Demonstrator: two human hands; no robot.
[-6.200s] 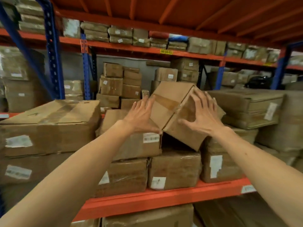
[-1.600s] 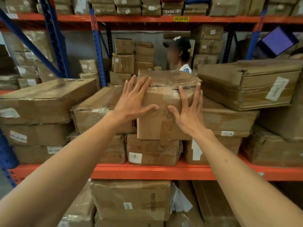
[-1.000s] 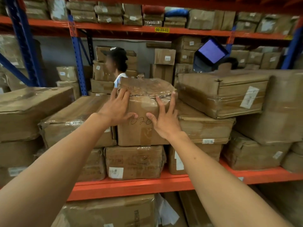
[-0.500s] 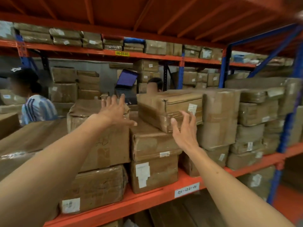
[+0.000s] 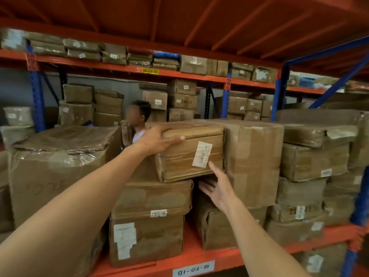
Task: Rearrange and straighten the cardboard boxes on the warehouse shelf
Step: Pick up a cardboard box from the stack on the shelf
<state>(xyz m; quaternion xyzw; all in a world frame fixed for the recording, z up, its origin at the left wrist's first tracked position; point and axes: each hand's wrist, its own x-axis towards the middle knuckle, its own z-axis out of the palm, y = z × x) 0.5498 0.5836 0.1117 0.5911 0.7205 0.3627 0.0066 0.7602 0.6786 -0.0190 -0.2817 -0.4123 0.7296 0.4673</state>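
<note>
Top box (image 5: 189, 152) under left hand (image 5: 157, 139), fingers flat; right hand (image 5: 218, 189) beneath, fingers spread.

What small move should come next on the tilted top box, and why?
Probably slide the right hand under the top box and lift. It sits askew, overhanging the box below; the left hand already rests on its top edge, while the right hand hangs open, apparently not touching it.
</note>
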